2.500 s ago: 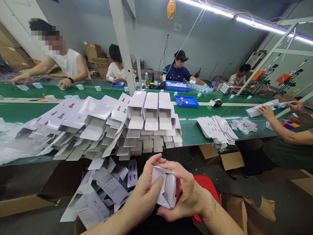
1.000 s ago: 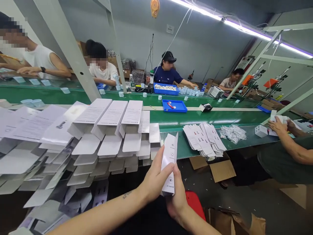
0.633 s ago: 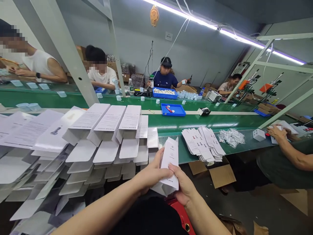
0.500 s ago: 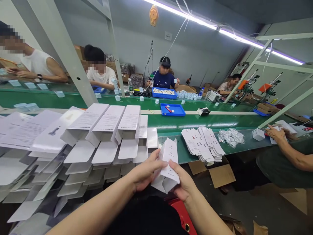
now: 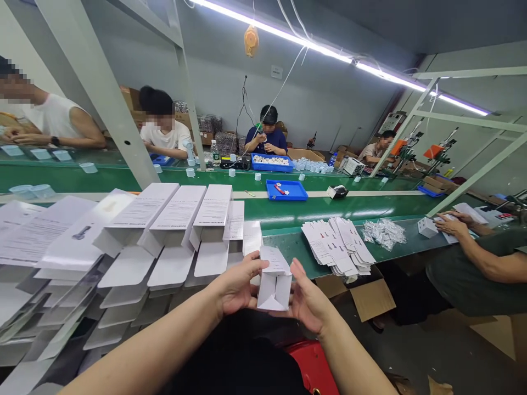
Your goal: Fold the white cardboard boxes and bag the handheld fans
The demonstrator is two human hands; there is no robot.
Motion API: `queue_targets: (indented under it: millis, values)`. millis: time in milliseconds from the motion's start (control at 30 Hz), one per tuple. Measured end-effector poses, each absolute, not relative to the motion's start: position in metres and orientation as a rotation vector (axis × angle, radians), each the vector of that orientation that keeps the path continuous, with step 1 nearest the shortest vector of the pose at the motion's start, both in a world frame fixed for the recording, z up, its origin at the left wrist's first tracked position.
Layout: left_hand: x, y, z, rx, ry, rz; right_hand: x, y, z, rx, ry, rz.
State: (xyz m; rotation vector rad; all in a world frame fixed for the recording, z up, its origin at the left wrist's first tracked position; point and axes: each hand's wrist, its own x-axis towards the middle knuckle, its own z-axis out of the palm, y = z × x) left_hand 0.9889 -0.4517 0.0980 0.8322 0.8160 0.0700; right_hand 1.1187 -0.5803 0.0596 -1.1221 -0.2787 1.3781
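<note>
A small white printed carton [image 5: 274,291] is held in front of me, its folded end facing me. My left hand [image 5: 241,285] grips its left side, thumb on the printed top face. Along the right side lies my right hand [image 5: 310,302], its thumb raised off the carton and its other fingers partly hidden beneath and behind it. To the left stand stacked white cartons [image 5: 171,208] with open end flaps. Flat printed cards [image 5: 337,247] lie in a fanned pile on the green bench to the right.
Small clear plastic bags [image 5: 384,233] lie right of the cards. A blue tray [image 5: 287,190] with red and white parts sits on the green conveyor [image 5: 247,211]. Several co-workers sit opposite; another person's hands [image 5: 450,226] work at far right near a white box [image 5: 427,227].
The carton has turned so its folded end faces me more squarely. My right thumb has lifted off its top. The view has shifted slightly.
</note>
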Motion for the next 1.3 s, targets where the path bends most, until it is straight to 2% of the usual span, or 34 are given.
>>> queue_targets:
  millis: [167,267,567,733,833,1033,1167,1300]
  values:
    - [0.991,-0.448,0.105,0.862,0.764,0.031,1.133,-0.594,0.067,-1.385,-0.701,0.846]
    - [0.993,-0.45,0.106,0.916,0.733,0.0,1.137,-0.593,0.079,-1.507,-0.888,0.642]
    - [0.994,-0.457,0.105,1.005,0.767,-0.028,1.133,-0.585,0.097,-1.752,-1.087,0.551]
    - [0.992,-0.461,0.107,1.046,0.75,-0.03,1.121,-0.583,0.092,-1.726,-1.316,0.137]
    - [0.991,-0.457,0.108,1.185,0.69,-0.068,1.117,-0.581,0.09,-1.641,-1.37,0.04]
    - [0.996,-0.445,0.095,1.898,0.67,0.071,1.122,-0.577,0.079,-1.611,-1.156,0.201]
    - [1.001,-0.445,0.103,1.841,0.648,0.082,1.126,-0.577,0.067,-1.552,-0.816,0.449]
    - [1.005,-0.45,0.117,1.699,0.548,-0.051,1.125,-0.578,0.063,-1.354,-0.588,0.913]
